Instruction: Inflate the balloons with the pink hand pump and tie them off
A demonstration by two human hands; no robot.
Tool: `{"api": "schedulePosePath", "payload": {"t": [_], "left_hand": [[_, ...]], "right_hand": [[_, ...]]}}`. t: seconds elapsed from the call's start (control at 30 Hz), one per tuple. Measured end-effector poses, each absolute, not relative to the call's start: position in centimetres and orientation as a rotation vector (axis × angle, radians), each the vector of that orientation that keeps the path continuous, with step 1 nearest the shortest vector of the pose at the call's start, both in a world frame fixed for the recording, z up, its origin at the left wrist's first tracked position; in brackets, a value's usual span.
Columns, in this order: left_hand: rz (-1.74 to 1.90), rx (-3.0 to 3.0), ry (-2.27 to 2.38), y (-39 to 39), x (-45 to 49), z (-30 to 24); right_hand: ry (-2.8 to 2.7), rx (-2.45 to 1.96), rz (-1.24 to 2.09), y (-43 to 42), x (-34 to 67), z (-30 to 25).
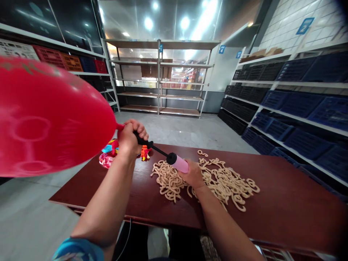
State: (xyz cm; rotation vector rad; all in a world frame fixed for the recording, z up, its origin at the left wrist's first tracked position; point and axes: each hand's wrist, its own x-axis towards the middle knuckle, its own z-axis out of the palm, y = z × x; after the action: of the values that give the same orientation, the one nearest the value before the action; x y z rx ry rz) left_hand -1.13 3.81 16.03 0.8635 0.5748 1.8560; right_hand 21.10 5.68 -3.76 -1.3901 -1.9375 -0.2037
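A large red balloon (67, 119), swollen with air, fills the left side, its neck running into my left hand (130, 137). That hand is closed round the black handle end of a hand pump, at the balloon's neck. The pump's black rod (160, 150) is drawn out from its pink barrel (181, 164). My right hand (193, 174) grips the barrel. Below the pump lies a heap of beige, curled, rope-like pieces (170, 179), spreading to the right. Colourful crumpled items, perhaps uninflated balloons (107, 159), lie by my left wrist, partly hidden.
The dark red-brown table (285, 203) stretches to the right. Beyond it stands a metal shelf rack (159, 76). Blue and black crates (301, 105) line the shelves at right, and red and orange crates (72, 62) sit on the left shelf.
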Motion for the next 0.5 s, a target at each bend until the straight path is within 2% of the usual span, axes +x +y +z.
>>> {"api": "schedulePosePath", "payload": {"t": [0.3,0.4,0.5], "left_hand": [[1.715,0.743,0.599,7.3,4.6,8.0],[1.735,0.757,0.590,7.1,4.4,8.4],[1.744,0.804,0.560,5.9,2.6,11.1]], "right_hand": [[-1.976,-1.396,-0.230,5.6,21.0,-4.1],[-1.982,-1.366,-0.223,5.6,21.1,-4.0],[-1.958,-1.358,-0.220,5.7,21.2,-4.0]]}}
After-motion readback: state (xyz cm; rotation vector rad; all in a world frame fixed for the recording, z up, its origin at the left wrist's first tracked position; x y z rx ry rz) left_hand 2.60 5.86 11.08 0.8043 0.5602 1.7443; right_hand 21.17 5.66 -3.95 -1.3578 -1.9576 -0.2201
